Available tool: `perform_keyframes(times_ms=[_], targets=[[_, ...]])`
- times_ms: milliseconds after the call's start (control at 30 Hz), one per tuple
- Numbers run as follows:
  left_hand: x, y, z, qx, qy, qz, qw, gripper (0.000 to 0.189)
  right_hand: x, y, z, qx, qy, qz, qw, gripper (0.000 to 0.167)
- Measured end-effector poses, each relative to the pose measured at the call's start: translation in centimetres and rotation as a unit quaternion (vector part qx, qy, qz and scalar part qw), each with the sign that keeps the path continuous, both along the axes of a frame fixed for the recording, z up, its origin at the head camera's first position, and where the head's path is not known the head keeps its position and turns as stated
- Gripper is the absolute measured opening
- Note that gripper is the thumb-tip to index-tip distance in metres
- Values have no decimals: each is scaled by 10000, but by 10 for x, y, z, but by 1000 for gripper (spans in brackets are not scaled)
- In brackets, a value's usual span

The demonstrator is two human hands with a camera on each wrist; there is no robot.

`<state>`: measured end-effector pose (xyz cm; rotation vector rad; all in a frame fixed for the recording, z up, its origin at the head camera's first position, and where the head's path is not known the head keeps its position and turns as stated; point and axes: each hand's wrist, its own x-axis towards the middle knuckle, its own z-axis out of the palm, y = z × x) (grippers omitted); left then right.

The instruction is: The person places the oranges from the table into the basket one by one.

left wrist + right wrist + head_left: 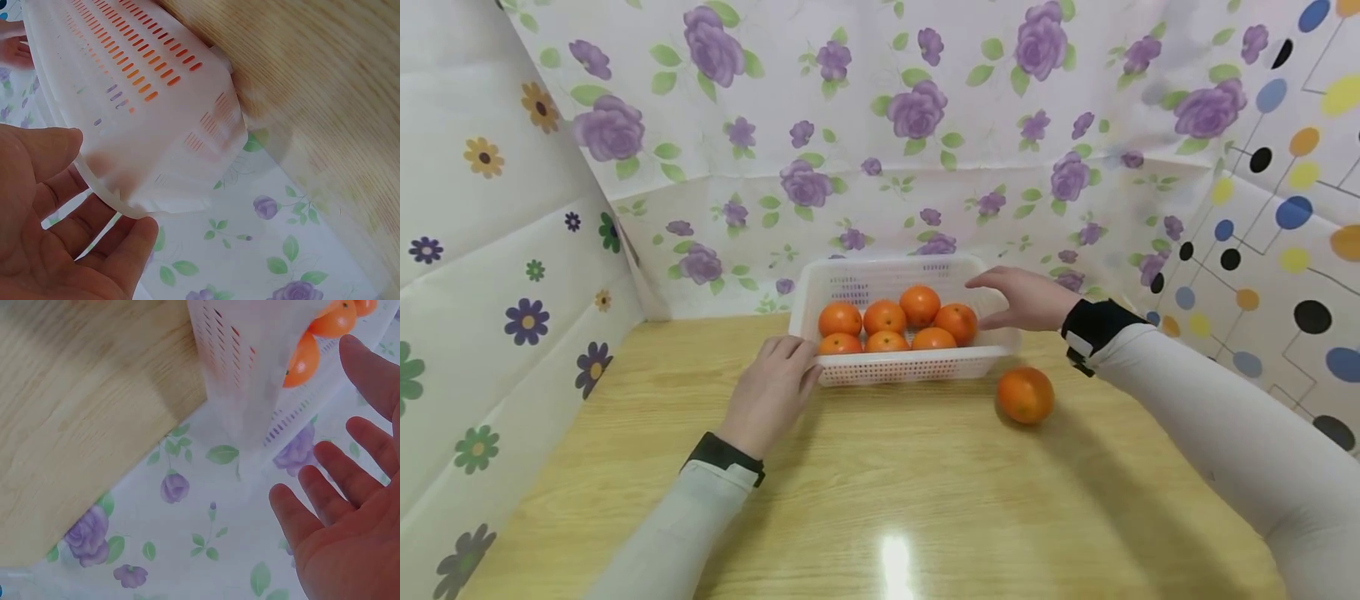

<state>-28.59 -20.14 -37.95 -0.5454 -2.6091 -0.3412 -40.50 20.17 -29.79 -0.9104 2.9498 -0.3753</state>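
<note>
A white plastic basket with slotted walls stands at the back of the table. Several oranges lie inside it, and a single orange sits on the table by its right front corner. My left hand holds the basket's left front corner, with the thumb and fingers about the rim in the left wrist view. Over the basket's right end is my right hand, its fingers spread and holding nothing. The right wrist view shows that palm apart from the oranges.
Behind the basket rises a sheet with purple flowers. Patterned sheets also stand at the left and at the right. The wooden table stretches in front of the basket, with a bright glare near its front.
</note>
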Motion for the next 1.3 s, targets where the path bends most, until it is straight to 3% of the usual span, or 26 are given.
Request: perform_keyframes(times_ms=[467,667,900,1033,1300], targets=[[0,-1,2,22,17,-42,10000,35,42,41,-15,-165,234,-25,9996,69],[1,-1,1,74,52,-98,9999,33,54,45,-16,-140,248,-11,9996,67],[1,1,1,86,55,-132,9999,33,67,49,-22,-203,448,347,9982,61],[0,1,1,90,65,-121,9999,33,75,50,-24,-242,372,272,9986,59],[0,1,0,97,56,-145,9998,33,89,54,-25,-61,624,420,9972,50]])
